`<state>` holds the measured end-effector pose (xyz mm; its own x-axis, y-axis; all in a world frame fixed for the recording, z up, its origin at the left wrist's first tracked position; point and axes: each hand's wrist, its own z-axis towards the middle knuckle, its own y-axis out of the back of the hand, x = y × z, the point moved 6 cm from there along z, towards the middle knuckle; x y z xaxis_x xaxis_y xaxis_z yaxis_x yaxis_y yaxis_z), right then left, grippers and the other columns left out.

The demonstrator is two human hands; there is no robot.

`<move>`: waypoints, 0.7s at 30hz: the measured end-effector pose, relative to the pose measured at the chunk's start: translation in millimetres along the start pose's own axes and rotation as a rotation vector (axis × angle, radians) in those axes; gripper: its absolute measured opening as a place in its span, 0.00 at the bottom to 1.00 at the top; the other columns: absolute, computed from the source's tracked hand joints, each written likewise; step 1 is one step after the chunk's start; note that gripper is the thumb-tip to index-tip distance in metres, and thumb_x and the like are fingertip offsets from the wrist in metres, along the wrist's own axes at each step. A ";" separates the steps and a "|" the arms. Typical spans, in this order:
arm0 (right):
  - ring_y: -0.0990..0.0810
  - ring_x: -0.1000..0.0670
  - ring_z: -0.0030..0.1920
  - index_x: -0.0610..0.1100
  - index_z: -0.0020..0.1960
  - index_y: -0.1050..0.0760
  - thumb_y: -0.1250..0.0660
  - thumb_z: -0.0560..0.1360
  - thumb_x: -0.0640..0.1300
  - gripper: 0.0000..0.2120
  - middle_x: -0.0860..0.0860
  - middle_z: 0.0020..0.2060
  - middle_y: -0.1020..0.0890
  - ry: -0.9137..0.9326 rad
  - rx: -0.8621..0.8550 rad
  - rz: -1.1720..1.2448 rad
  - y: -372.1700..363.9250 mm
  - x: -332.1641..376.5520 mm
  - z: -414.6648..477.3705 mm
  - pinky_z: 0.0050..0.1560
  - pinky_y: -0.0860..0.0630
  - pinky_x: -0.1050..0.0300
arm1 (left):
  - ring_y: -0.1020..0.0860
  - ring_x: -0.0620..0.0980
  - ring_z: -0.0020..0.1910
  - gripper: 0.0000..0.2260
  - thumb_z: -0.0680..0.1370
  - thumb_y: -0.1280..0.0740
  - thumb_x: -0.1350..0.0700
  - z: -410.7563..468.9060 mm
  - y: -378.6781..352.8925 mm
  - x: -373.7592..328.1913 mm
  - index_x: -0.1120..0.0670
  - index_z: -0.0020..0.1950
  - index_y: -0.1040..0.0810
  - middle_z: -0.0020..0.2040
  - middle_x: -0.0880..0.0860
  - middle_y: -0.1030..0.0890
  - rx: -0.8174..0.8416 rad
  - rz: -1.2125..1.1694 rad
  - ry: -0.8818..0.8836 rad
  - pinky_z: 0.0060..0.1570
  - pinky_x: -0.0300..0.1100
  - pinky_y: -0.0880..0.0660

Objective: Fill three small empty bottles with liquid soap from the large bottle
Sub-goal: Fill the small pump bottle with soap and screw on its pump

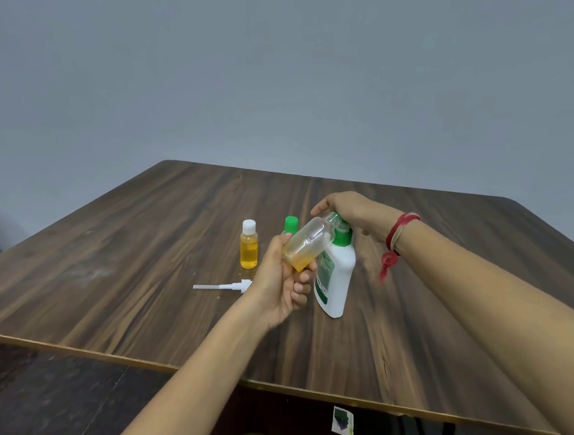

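Head cam, only view here. Left hand (282, 278) is wrapped around a small clear bottle (305, 244), tilted w/ its open neck pointing up-right toward the pump top of the large white bottle (335, 279). The small one has a bit of yellow soap pooled at its lower end, rest looks clear. Right hand (351, 210) sits on top of the large bottle's green pump (342, 235), palm down, fingers curled over it; red thread band (397, 236) on that wrist. The large bottle stands on the wooden table (138, 257), a bit tilted, right behind the held bottle.

To the left, a small bottle w/ white cap (249, 245) stands upright, almost full of yellow soap. Just beside it, further back, a green-capped small bottle (291, 225), mostly hidden behind the left hand so can't tell its fill. A white pump tube (222, 286) lies flat on the table near the left wrist.
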<state>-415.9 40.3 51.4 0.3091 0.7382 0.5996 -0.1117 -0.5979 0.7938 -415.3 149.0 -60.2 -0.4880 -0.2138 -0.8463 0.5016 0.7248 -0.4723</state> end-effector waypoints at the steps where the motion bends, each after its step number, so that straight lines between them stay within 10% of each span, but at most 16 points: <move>1: 0.32 0.51 0.51 0.41 0.66 0.26 0.51 0.80 0.34 0.21 0.45 0.66 0.27 0.009 -0.001 -0.008 -0.8 -1.2 0.2 0.30 0.40 0.68 | 0.36 0.42 0.18 0.27 0.77 0.47 0.38 0.6 0.3 -1.2 0.57 0.30 0.26 0.23 0.49 0.33 -0.004 -0.004 -0.003 0.17 0.31 0.39; 4: 0.29 0.52 0.42 0.41 0.66 0.26 0.51 0.80 0.33 0.20 0.48 0.54 0.23 -0.023 -0.006 0.017 -6.5 -4.8 -3.5 0.30 0.40 0.67 | 0.36 0.42 0.18 0.28 0.77 0.47 0.37 0.7 2.9 2.0 0.57 0.30 0.26 0.22 0.49 0.33 -0.014 -0.014 0.018 0.17 0.31 0.40; 10: 0.31 0.50 0.50 0.42 0.65 0.26 0.50 0.80 0.34 0.20 0.46 0.66 0.27 -0.009 -0.013 0.038 -0.4 -1.4 -0.8 0.31 0.40 0.66 | 0.37 0.42 0.18 0.28 0.78 0.48 0.38 -0.1 -0.8 0.6 0.57 0.30 0.26 0.23 0.49 0.33 0.008 -0.006 -0.002 0.17 0.32 0.39; 15: 0.33 0.57 0.35 0.38 0.62 0.24 0.48 0.80 0.35 0.18 0.50 0.47 0.27 -0.017 -0.014 0.086 -7.9 -5.7 5.0 0.35 0.37 0.69 | 0.40 0.41 0.17 0.27 0.77 0.47 0.38 -0.3 2.9 4.4 0.58 0.31 0.27 0.21 0.48 0.36 0.017 -0.048 0.043 0.15 0.31 0.43; 21: 0.32 0.50 0.50 0.40 0.64 0.25 0.50 0.81 0.35 0.19 0.50 0.50 0.29 -0.017 -0.008 0.057 -4.6 -4.6 1.0 0.32 0.40 0.68 | 0.41 0.41 0.16 0.26 0.78 0.45 0.38 1.2 2.5 0.4 0.59 0.33 0.29 0.20 0.48 0.37 0.017 -0.090 0.030 0.14 0.30 0.45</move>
<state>-415.9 39.4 44.9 0.3177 0.6980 0.6418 -0.1365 -0.6361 0.7594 -413.4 149.9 -62.0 -0.5526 -0.2572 -0.7928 0.4671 0.6922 -0.5502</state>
